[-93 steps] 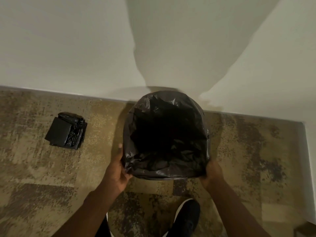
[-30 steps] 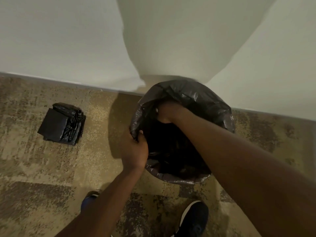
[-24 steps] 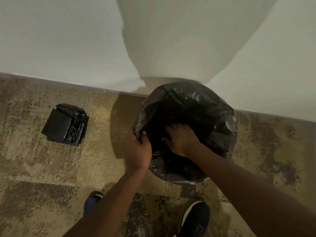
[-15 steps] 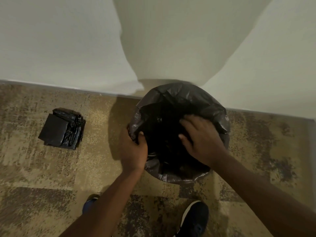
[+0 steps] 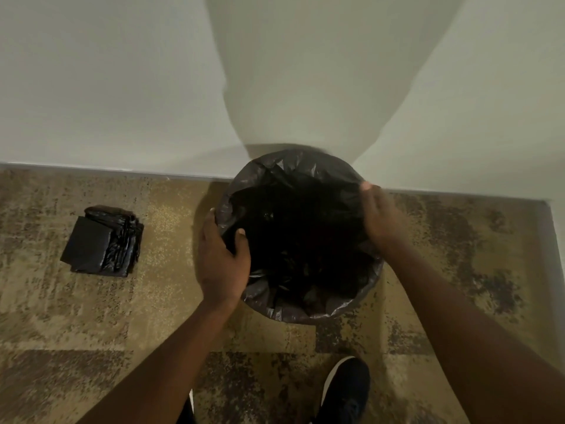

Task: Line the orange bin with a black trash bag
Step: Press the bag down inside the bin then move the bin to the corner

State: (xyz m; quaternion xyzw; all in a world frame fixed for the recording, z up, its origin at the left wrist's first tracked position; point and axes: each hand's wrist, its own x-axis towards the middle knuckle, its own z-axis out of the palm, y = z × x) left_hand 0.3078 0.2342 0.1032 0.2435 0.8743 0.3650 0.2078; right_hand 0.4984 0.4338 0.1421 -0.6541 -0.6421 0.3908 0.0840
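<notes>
**Fingers gripping the bag at the bin's rim**

Fingers (image 5: 214,228) of the left hand (image 5: 221,264) clamp the black trash bag (image 5: 293,166) over the bin's left rim; the right hand (image 5: 382,215) pinches it opposite. Folded spare bags (image 5: 102,240) lie left of the bin, which stands against the wall (image 5: 122,87).

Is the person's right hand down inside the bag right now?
No, the right hand is up at the far right edge of the black trash bag, not down inside it, while the left hand grips the near left edge.

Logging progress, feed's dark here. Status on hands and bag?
Left hand gripping bag at the near-left rim. Right hand on the far-right rim, grip unclear. Bag covers bin. Nothing in the way.
</notes>
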